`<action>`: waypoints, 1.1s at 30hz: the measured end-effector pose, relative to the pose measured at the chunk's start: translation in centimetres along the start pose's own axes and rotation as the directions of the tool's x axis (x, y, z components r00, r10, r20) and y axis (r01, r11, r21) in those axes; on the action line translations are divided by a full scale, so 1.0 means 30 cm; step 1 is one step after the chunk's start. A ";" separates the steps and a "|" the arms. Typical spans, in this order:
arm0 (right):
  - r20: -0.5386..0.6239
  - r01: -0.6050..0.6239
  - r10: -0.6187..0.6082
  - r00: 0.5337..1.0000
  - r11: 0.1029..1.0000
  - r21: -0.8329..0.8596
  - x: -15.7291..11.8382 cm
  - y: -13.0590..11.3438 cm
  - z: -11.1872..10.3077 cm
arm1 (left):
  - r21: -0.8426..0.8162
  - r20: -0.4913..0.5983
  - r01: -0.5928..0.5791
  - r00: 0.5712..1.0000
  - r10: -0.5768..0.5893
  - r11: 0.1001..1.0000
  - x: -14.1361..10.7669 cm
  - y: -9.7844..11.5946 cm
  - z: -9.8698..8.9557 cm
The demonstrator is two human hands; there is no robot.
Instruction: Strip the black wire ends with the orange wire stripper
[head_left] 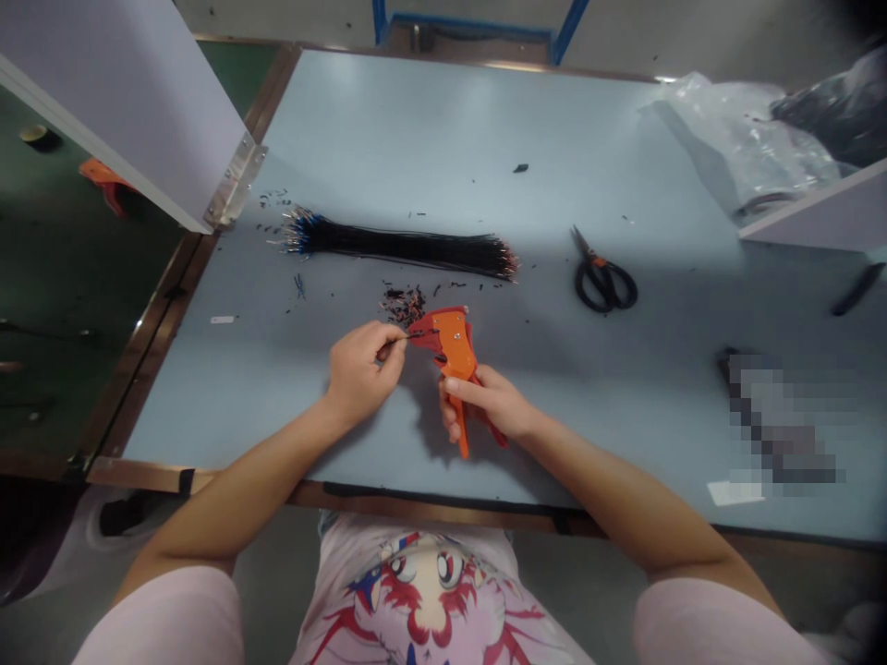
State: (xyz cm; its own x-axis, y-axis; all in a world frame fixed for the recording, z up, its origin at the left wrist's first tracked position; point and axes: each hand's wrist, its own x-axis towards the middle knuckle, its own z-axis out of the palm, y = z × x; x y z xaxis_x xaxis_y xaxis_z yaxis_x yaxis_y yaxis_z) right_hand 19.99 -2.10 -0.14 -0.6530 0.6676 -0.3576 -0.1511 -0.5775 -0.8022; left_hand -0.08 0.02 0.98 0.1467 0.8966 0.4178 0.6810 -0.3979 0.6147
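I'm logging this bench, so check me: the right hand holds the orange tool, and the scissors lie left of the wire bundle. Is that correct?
One thing is wrong: the scissors lie right of the bundle, as the head view shows. The right hand does hold the orange tool.

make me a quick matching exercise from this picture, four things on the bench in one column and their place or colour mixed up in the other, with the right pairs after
1. wire stripper
2. scissors
3. wire bundle
4. small scraps

A. black, with blue at the left end
B. gripped in the right hand
C. heaped between items 1 and 3
D. lying to the right of item 3, untouched

Pairs: 1-B, 2-D, 3-A, 4-C
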 end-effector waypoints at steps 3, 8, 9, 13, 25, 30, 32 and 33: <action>0.002 0.005 -0.005 1.000 1.000 0.014 -0.002 -0.001 0.001 | 0.005 -0.010 -0.005 1.000 0.005 1.000 0.001 0.002 -0.003; 0.012 -0.016 0.016 1.000 1.000 0.013 -0.007 -0.010 0.009 | 0.010 -0.012 -0.006 1.000 0.006 1.000 0.003 0.001 -0.002; 0.012 -0.018 0.018 1.000 1.000 0.011 -0.008 -0.011 0.010 | 0.010 -0.008 -0.007 1.000 0.007 1.000 0.003 0.000 -0.002; 0.025 -0.014 0.014 1.000 1.000 0.007 -0.008 -0.012 0.010 | 0.003 0.002 -0.007 1.000 0.007 1.000 0.002 0.000 0.000; 0.025 -0.011 0.011 1.000 1.000 -0.001 -0.007 -0.011 0.010 | -0.006 0.001 -0.001 1.000 0.001 1.000 -0.002 -0.003 0.000; -0.006 0.001 -0.001 1.000 0.998 -0.065 -0.005 -0.011 0.016 | -0.015 0.000 -0.005 1.000 0.005 1.000 -0.001 -0.001 -0.001; -0.015 0.019 -0.021 1.000 0.997 -0.081 -0.003 -0.008 0.016 | -0.014 0.000 -0.004 1.000 0.004 1.000 0.000 0.000 -0.001; -0.020 0.022 -0.024 1.000 0.996 -0.083 -0.003 -0.007 0.016 | -0.009 0.001 -0.003 1.000 0.003 1.000 0.000 0.000 -0.001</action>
State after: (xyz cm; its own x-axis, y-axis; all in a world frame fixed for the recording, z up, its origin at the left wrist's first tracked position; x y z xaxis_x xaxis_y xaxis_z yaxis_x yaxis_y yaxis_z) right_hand 19.71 -2.27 0.29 -0.6342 0.6904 -0.3481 -0.1032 -0.5217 -0.8469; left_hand -0.12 0.01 1.01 0.1495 0.8956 0.4190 0.6744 -0.4022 0.6192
